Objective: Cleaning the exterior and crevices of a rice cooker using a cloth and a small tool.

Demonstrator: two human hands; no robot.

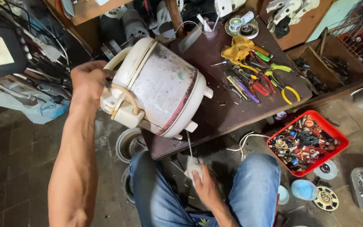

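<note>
Cream-white and stained with grime, the round plastic cooker body with a dark red band near its rim (160, 86) lies tilted on its side at the near left corner of the dark brown wooden counter (227, 111), its base end pointing toward the person's lap. The left hand (88, 80) has its grip clamped on the lidded end of the cooker, by the pale curved handle (127, 94), steadying it. A thin whitish cord (189, 143) hangs from the cooker's lower edge down between the knees in blue jeans (253, 189). There the right hand (204, 185) has its grip closed on a small crumpled white cloth (192, 167), just below the end of the cord; whether the cloth touches the cord cannot be told. Further back on the counter lies a heap of pliers and screwdrivers with yellow, red, green and purple handles (257, 80), beside a bunched yellow rag (237, 48). To the right on the floor stands a red square plastic tray (341, 138) filled with small mixed parts, and near it lie a pale blue round lid (303, 189) and a white looped wire (244, 141).
</note>
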